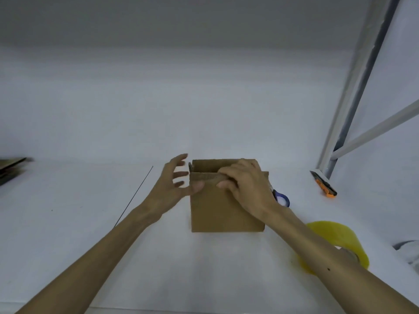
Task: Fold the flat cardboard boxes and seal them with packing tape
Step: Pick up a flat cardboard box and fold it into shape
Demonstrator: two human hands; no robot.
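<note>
We have a small brown cardboard box [226, 209] standing on the white table [68, 234], right in front of us. Our right hand [248, 186] is on its top edge, with the fingers curled over the near flap and gripping it. Our left hand [169, 185] is at 9 o'clock of the box. Its fingers are spread wide, and only the thumb touches the front wall.

Blue-handled scissors [282, 198] peek out at 3 o'clock. A yellow tape roll [337, 239] sits at 4 o'clock, partly under our right arm. An orange utility knife [324, 184] lies at 2 o'clock by the metal frame [353, 109]. Flat cardboard [11, 168] lies far off at 9 o'clock.
</note>
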